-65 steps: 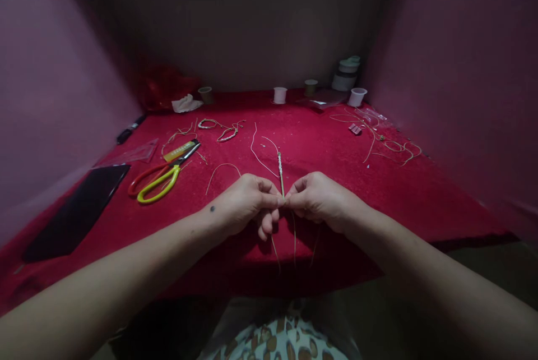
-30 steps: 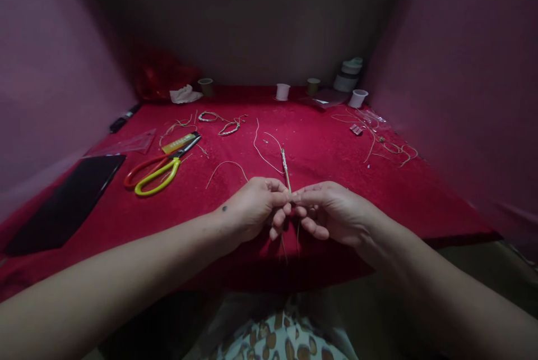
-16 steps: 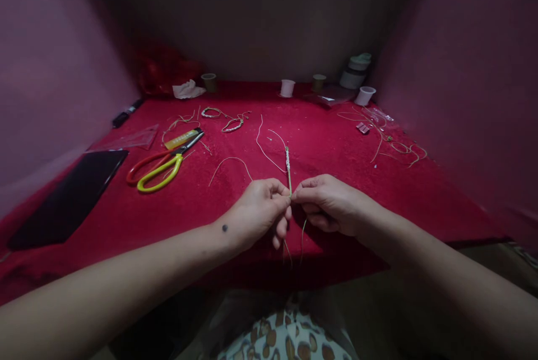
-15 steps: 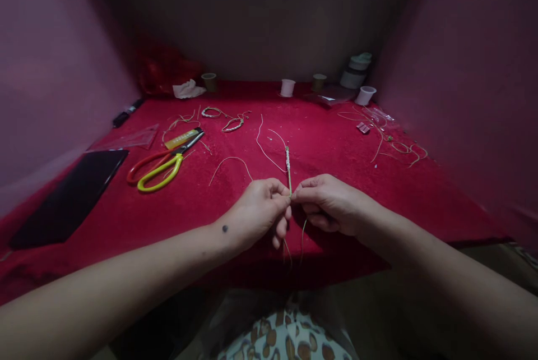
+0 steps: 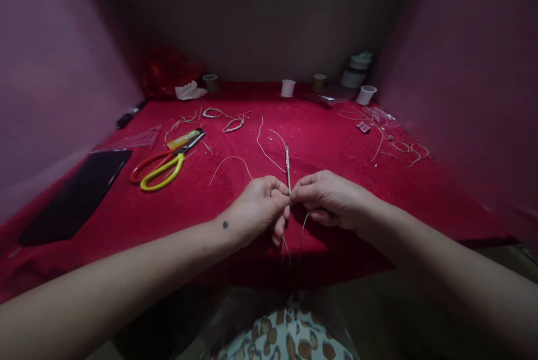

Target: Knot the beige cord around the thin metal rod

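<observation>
At 6 o'clock in my remote view, I cannot see the pinched section of the braided cord (image 5: 287, 159); the left hand (image 5: 259, 203) and right hand (image 5: 330, 196) cover it. The left forearm (image 5: 113, 273) leaves frame at 8 o'clock, the right forearm (image 5: 441, 253) at 4 o'clock. The lower edge cuts off the patterned cloth (image 5: 290, 335). At 9 o'clock, markings on the yellow packet (image 5: 182, 139) are too small to read. At 10 o'clock, I cannot identify the blurred red bundle (image 5: 168, 75).

Yellow piece (image 5: 182, 139), pale marks, none legible
</observation>
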Tool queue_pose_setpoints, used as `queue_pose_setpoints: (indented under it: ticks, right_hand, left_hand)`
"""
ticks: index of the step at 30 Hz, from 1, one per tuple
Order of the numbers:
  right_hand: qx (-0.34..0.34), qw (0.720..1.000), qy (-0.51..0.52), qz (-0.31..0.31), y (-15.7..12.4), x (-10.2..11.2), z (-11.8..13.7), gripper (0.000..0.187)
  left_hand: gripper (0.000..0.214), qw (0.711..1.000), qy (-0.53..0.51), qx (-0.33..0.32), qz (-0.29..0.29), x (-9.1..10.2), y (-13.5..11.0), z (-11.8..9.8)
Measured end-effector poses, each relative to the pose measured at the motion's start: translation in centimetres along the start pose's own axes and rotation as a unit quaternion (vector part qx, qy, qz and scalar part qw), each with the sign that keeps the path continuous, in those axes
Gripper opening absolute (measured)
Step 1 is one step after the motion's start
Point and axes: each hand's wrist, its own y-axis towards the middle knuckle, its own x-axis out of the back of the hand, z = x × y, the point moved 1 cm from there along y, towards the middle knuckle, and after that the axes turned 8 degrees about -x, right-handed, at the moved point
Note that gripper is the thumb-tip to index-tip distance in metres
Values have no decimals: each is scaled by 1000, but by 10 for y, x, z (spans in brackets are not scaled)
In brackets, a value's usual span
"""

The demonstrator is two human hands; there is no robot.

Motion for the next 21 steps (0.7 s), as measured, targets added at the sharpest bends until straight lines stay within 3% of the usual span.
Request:
queue_pose_setpoints:
  ticks: [5,9,13,16,17,19,21]
  right_hand:
    - [-7,1000,-11,-1,2,1,3,23]
    - [-4,1000,-7,-2,2,0,4,24]
    - [5,1000,-11,-21,0,-3,3,25]
    - [6,1000,-8,-25,1,-3,2,24]
    - [5,1000,-4,-22,1,-3,1,23]
    - [7,1000,6,-12,2,-2,0,23]
    - [18,1000,21,1,3,0,0,22]
  left_hand:
    - [5,999,24,42,24,4,1,-5]
    - [13,982,164,78,42,17,4,-23]
    - [21,945,324,30,24,20,2,-35]
    - [24,920,388,-46,13,7,-6,-26]
    - [22,896,435,-87,10,1,-10,-21]
    - [19,807,569,-156,11,-10,-16,-10]
    - [23,721,667,-184,29,-19,-20,-3]
